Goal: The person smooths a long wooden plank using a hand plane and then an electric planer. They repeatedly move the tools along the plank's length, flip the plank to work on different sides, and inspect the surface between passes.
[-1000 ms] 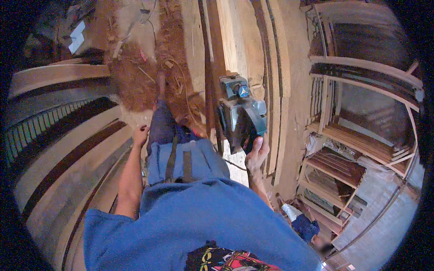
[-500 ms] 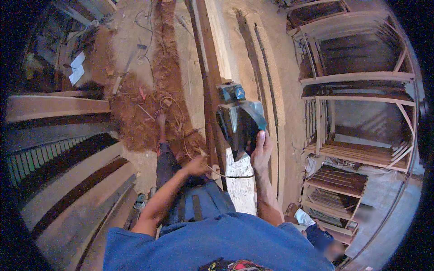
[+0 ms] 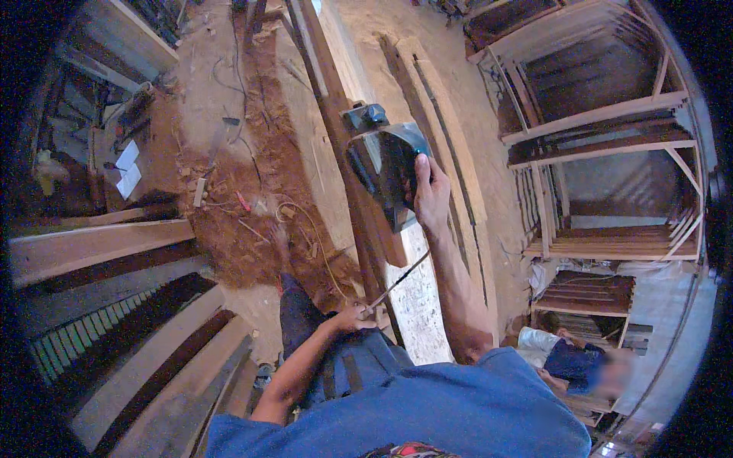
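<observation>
A dark power tool that looks like an electric hand planer [image 3: 385, 164] rests on a long pale wooden board [image 3: 420, 320]. My right hand [image 3: 432, 191] is closed around its rear right side, thumb on top; the grip itself is mostly hidden. The tool's cord [image 3: 405, 278] runs back across the board to my left hand [image 3: 353, 317], whose fingers are closed on it near my lap. A dark brown beam [image 3: 327, 114] lies along the left side of the board.
Reddish shavings [image 3: 237, 259] and a loose yellowish cable [image 3: 314, 225] cover the floor at left. Stacked timber [image 3: 107, 244] stands beyond. Long planks [image 3: 458, 164] lie right of the board. Wooden frames [image 3: 603, 153] line the right side, with another person [image 3: 569, 359] at lower right.
My right hand and the planer have moved forward along the board. The cord between my hands has gone from a slack curve to a straighter line. The whole view has shifted slightly.
</observation>
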Tool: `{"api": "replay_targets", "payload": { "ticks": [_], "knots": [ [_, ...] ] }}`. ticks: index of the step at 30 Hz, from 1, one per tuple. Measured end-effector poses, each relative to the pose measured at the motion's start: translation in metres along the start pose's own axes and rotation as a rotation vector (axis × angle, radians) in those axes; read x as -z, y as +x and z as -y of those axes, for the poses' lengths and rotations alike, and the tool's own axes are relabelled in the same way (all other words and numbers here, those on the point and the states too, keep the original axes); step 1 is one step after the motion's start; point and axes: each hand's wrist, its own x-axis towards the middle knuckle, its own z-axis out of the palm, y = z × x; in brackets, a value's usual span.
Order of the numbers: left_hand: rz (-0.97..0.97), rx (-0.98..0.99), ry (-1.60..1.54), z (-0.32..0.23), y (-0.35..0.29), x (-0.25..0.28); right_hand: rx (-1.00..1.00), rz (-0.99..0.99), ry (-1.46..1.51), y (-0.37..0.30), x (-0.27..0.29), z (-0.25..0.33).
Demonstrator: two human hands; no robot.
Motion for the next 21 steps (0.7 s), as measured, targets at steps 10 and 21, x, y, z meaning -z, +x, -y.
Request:
{"api": "replay_targets", "payload": {
  "ticks": [10,21],
  "knots": [
    [-0.089,0.326,-0.015,0.051,-0.008,0.031,-0.038,0.034,-0.138,0.106,-0.046,0.016],
    [-0.227,0.297,-0.68,0.031,0.008,0.138,0.064,-0.006,-0.203,0.275,-0.146,0.063]
  ]
}}
